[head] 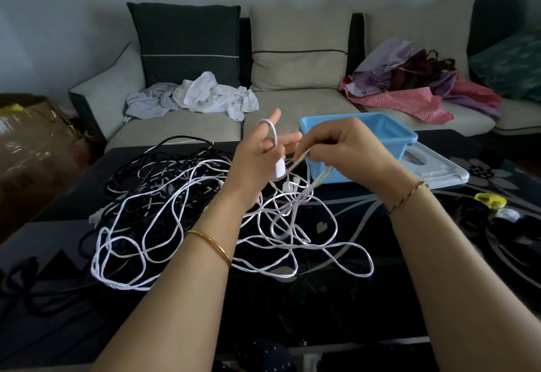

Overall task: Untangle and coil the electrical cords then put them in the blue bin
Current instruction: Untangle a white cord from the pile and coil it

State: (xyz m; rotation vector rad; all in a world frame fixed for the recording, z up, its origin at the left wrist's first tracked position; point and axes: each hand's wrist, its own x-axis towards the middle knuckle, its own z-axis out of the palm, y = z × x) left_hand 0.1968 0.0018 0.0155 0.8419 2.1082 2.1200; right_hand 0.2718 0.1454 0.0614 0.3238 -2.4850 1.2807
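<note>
I work over a dark glossy surface [336, 298] with a pale flower pattern. Beyond my fingers stands a grey sofa [292, 108] against a plain wall, with crumpled white laundry [210, 95] beyond my left fingers and a heap of red and purple cloth [415, 84] beyond my right ones. A cardboard box [29, 137] sits far off to the left.

My left hand [257, 163] is raised, fingers spread and nearly straight. A loop of the white cord [270, 125] hangs over one of them, and its plug [279, 169] dangles, pointing down. My right hand [348, 149] pinches the same cord just right of the plug. From that pinch the strand slants down and left into the tangle [175, 225].

The tangle of white and black cords lies below and left of my fingers, spread wider than it is deep. The blue bin [407, 140] stands just behind my right fingers, on a pale lid [439, 169].
</note>
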